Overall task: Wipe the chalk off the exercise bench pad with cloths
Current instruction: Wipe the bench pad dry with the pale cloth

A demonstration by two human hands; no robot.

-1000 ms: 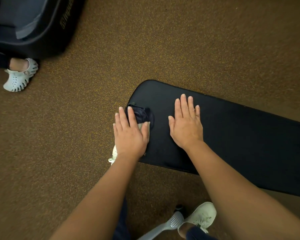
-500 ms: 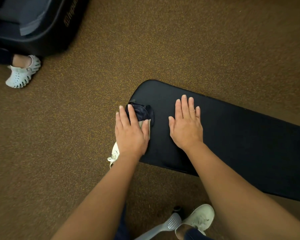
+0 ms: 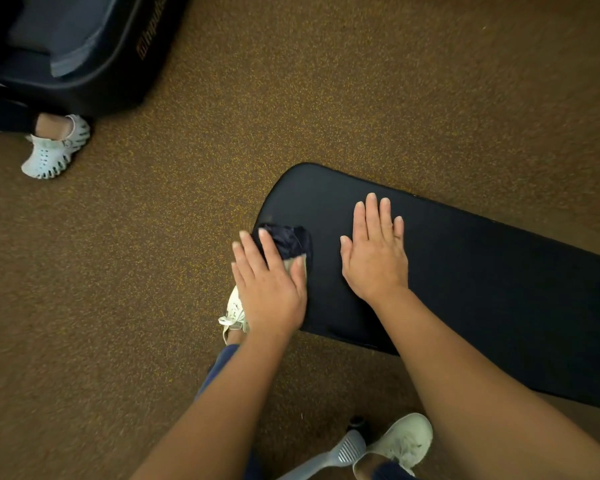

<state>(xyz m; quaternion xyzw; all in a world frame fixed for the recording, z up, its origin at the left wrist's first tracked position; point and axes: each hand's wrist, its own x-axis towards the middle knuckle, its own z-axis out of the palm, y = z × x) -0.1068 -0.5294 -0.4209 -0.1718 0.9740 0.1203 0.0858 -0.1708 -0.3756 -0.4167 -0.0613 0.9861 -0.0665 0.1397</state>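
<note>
Brown speckled floor [image 3: 326, 98]; dark padded equipment [image 3: 84, 57] far-left corner.

bench pad [image 3: 482, 289] | dark cloth [image 3: 286, 241] near rounded end | right hand [image 3: 374, 258] flat

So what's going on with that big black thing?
A person is cleaning a bench pad. The left hand presses a dark cloth flat onto the pad's rounded end, fingers straight. The right hand lies flat on the pad beside it, with no cloth showing under it. I can't see any chalk marks on the pad from here. Someone else's foot in a white clog stands off to the left on the floor.
</note>
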